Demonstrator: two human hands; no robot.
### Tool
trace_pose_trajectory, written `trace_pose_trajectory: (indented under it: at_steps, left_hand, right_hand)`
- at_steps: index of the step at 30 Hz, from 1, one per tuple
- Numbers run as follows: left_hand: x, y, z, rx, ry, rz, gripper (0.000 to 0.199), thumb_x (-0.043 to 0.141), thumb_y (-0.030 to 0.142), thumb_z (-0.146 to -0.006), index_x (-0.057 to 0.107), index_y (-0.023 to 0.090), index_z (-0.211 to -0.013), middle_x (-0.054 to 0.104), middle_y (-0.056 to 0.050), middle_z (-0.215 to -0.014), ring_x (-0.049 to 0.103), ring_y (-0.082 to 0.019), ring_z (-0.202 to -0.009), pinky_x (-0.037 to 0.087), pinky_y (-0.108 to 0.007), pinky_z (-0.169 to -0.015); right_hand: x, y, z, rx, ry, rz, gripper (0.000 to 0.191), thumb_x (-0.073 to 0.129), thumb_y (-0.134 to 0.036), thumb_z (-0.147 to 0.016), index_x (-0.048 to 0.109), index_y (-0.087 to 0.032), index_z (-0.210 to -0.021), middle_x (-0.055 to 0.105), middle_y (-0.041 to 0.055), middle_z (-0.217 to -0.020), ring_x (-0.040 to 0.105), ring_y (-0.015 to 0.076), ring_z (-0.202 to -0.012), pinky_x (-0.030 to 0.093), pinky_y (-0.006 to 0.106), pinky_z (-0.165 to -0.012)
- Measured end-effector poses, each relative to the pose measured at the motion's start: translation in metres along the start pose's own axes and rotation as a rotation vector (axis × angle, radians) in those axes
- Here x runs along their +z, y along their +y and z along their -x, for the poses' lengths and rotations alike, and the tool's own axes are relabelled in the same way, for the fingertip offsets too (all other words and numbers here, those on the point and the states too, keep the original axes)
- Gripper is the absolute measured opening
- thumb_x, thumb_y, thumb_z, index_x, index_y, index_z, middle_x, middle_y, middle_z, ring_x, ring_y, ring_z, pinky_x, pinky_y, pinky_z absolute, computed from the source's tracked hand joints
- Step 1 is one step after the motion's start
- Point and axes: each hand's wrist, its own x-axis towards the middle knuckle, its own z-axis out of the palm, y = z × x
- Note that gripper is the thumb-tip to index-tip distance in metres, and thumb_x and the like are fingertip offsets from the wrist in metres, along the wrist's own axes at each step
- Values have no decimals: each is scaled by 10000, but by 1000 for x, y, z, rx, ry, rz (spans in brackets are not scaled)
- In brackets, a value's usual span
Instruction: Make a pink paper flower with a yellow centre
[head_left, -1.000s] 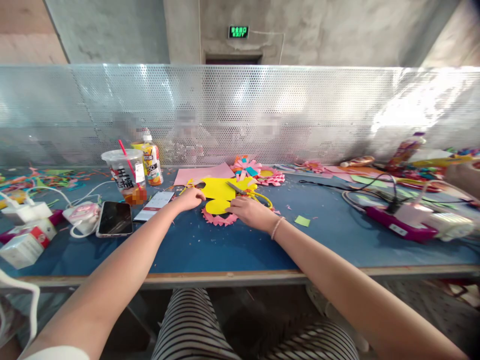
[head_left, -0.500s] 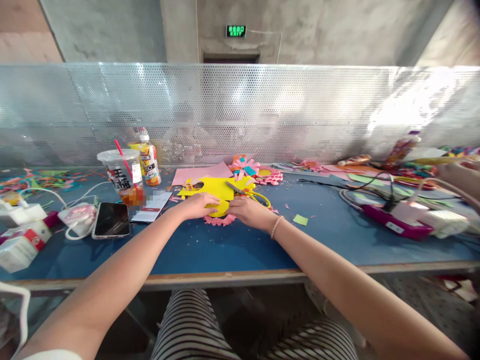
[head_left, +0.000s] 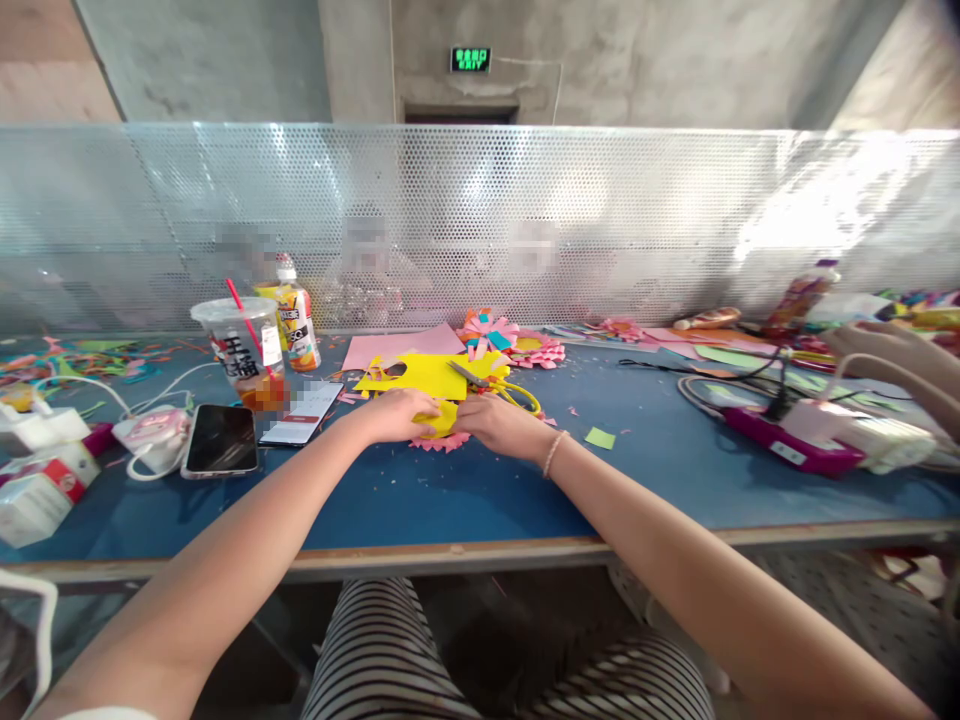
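Note:
A round piece of yellow paper (head_left: 441, 420) lies over a pink fringed paper flower (head_left: 442, 443), which shows below it. My left hand (head_left: 400, 413) grips the circle's left side with bent fingers. On the opposite edge, my right hand (head_left: 495, 422) has its fingertips closed on the same circle. Just beyond both hands is a cut yellow sheet (head_left: 424, 372) with a hole at its left. Scissors with yellow handles (head_left: 517, 393) rest on that sheet, close to my right hand. Parts of the circle are hidden under my fingers.
Behind lie pink paper (head_left: 401, 348) and finished pink paper flowers (head_left: 487, 335). At left stand a drink cup (head_left: 244, 345), a bottle (head_left: 298, 320) and phones (head_left: 222, 440). A purple power strip (head_left: 791, 440) with cables sits at right, near another person's hand (head_left: 877, 350).
My left fingers have drawn in slightly over the yellow circle, while my right hand stays almost in place. At far right, the other person's hand has moved leftward into view.

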Motion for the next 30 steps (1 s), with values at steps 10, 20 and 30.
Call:
trace_pose_trajectory:
  at_steps: [10,20,30]
  left_hand:
    - [1,4,2,-24,-11,-47,352,506,307,-763,586,218,-1094,562,-43,-1203,507,-208,-1098,356,-298,-913]
    - [-2,-3,1,-60,110,-196,417,596,423,-667,598,195,-1016,595,-68,-1046,540,-227,-959,398,-328,-820]
    - [3,-18,0,0,139,-100,277,621,342,-654,641,203,-892,584,-44,-979,533,-180,-898,393,-296,-801]
  right_hand:
    - [0,4,4,67,-2,61,333,393,-43,-761,634,-171,-952,622,89,-949,521,180,-938,385,341,-850]
    - [9,5,3,88,-15,85,426,385,-17,-720,620,-157,-1047,606,68,-1113,495,195,-1084,363,360,-938]
    - [8,-1,-1,131,-73,150,400,390,-31,-740,626,-155,-1038,612,67,-1112,495,204,-1082,360,362,-901]
